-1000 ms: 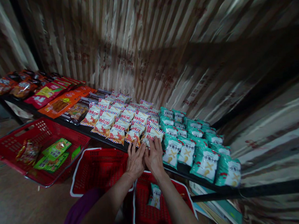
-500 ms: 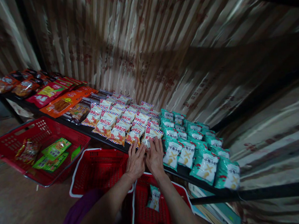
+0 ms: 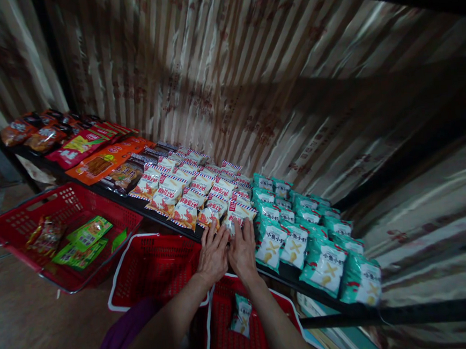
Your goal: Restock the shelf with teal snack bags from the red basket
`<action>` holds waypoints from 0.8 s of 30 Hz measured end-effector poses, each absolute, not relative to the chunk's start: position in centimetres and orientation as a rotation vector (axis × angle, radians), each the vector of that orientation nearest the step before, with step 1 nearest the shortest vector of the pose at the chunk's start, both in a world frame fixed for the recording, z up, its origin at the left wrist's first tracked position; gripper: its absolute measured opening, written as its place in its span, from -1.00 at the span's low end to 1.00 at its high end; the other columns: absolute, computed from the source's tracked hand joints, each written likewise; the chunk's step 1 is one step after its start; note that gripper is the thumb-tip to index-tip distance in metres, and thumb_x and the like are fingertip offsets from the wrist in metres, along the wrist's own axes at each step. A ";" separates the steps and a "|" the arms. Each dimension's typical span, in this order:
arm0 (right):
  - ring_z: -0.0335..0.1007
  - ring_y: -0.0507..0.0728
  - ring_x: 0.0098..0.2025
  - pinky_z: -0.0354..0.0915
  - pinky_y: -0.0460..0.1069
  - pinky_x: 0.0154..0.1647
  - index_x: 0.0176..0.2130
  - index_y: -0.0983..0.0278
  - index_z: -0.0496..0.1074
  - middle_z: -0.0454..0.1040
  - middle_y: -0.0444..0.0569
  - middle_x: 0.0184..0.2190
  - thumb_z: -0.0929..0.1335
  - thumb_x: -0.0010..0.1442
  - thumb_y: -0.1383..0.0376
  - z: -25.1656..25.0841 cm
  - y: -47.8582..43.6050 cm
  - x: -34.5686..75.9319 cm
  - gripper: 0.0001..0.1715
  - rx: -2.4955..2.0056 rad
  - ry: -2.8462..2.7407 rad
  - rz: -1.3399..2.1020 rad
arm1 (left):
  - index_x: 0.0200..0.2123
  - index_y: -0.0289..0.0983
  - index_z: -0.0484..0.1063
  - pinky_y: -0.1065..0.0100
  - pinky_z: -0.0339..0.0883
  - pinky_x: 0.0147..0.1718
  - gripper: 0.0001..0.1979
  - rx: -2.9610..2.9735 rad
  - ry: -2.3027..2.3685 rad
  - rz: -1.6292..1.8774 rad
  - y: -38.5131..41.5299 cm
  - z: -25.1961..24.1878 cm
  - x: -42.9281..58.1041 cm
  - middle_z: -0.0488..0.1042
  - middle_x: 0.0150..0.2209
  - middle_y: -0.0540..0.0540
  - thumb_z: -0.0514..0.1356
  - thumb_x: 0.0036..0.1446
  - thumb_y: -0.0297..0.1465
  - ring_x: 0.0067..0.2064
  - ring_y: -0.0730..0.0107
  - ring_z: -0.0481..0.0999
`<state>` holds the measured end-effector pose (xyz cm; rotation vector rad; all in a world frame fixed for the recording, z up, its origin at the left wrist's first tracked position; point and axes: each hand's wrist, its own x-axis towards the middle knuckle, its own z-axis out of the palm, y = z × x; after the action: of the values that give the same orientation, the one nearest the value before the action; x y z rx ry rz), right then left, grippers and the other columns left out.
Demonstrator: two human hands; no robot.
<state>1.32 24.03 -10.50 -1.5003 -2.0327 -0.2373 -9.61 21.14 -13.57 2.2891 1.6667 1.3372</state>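
My left hand point(image 3: 212, 254) and my right hand point(image 3: 242, 249) lie side by side at the front edge of a dark shelf point(image 3: 289, 273), fingers stretched out on the front packets of the red-and-white striped snack rows point(image 3: 186, 191). The right fingertips rest on one white packet point(image 3: 239, 212); the left fingertips touch the packet beside it point(image 3: 209, 216). Neither hand grips anything. Teal snack packets point(image 3: 302, 233) fill the shelf just right of my right hand.
Red baskets stand on the floor: one with green and orange packets point(image 3: 15, 234) at left, an empty one point(image 3: 151, 267) below the shelf, one holding a teal packet point(image 3: 239, 314) under my arms. Orange and red packets point(image 3: 86, 154) line the shelf's left end. A striped curtain hangs behind.
Both hands stay on the front packets, their fingers barely shifting. The camera has tilted slightly, so the shelf sits a little lower in view.
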 end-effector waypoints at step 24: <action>-0.29 0.27 0.38 0.01 0.32 0.24 0.34 0.22 -0.20 -0.10 0.14 0.35 0.11 0.29 0.31 -10.8 23.9 0.7 -0.30 -1.405 -2.019 -0.329 | 0.21 -0.22 0.18 -0.03 0.03 0.23 -0.55 2.352 1.726 1.401 21.9 -13.3 -11.1 0.07 0.31 -0.12 -0.04 0.24 -0.46 0.37 0.18 -0.18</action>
<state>0.68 23.85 -10.85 -1.4053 -2.0195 -0.3286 -11.07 21.90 -13.34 2.3518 1.7256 1.4009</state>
